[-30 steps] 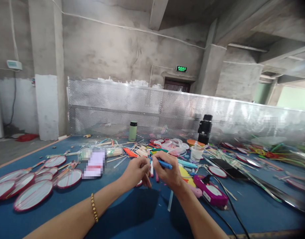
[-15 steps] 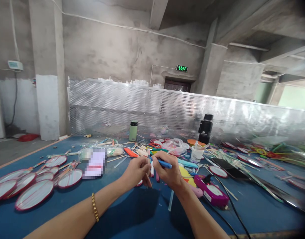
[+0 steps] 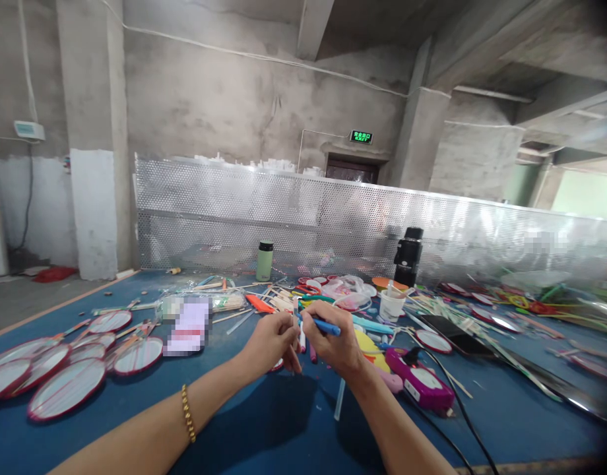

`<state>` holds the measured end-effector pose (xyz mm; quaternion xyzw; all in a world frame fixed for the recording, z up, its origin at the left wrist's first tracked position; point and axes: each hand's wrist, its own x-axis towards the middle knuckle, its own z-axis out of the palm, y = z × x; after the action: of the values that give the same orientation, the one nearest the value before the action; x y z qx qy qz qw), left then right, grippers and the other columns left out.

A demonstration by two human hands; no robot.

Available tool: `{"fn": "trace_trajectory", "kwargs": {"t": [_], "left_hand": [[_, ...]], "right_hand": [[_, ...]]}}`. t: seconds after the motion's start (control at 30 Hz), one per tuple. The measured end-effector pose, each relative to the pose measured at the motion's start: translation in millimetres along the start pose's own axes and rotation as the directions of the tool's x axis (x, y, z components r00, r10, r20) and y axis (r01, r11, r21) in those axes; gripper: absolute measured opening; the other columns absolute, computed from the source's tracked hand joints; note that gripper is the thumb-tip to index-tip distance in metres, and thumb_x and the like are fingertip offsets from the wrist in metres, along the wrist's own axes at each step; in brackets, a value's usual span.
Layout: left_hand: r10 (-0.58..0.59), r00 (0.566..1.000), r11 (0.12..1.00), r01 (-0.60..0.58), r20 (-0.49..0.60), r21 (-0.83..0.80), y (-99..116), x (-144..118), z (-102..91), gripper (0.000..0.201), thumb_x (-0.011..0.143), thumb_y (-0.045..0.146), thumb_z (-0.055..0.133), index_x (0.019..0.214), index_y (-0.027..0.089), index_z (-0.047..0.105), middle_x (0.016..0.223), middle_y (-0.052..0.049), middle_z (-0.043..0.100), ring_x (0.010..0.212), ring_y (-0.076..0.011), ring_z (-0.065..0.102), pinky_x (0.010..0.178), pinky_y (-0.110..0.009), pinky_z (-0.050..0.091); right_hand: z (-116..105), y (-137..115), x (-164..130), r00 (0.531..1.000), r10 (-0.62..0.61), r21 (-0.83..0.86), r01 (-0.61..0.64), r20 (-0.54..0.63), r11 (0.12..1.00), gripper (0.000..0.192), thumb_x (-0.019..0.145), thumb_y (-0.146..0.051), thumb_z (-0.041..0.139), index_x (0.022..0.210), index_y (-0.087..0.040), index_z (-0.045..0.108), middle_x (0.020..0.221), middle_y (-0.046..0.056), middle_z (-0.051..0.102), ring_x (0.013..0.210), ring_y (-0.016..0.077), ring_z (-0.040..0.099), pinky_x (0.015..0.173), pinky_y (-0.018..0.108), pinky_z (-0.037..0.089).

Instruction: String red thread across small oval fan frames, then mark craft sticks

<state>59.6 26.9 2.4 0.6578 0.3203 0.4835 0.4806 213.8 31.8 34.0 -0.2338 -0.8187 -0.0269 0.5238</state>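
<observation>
My right hand [image 3: 333, 343] is closed around a slim blue plastic pen [image 3: 328, 325], and my left hand [image 3: 272, 342] pinches a thin pale stick [image 3: 296, 315] upright against the pen's tip. Both hover over the middle of the blue felt-covered table [image 3: 264, 422], with a magenta glue gun [image 3: 419, 382] lying just to the right.
</observation>
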Motion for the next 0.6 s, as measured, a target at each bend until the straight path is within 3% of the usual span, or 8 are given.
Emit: {"fn": "trace_trajectory", "kwargs": {"t": [0.6], "left_hand": [[-0.015,1.0,0.999,0.015,-0.003,0.03,3.5,-1.1,1.1,0.027,0.082,0.042,0.056,0.068,0.02,0.047,0.048,0.004,0.057,0.042,-0.0176,0.066,0.037,-0.021,0.044]], "right_hand": [[-0.7,1.2,0.5,0.999,0.037,-0.009,-0.037,-0.016,0.999,0.016,0.084,-0.017,0.051,0.069,-0.019,0.055,0.061,-0.003,0.053,0.054,0.0101,0.046,0.057,0.023,0.037]]}}
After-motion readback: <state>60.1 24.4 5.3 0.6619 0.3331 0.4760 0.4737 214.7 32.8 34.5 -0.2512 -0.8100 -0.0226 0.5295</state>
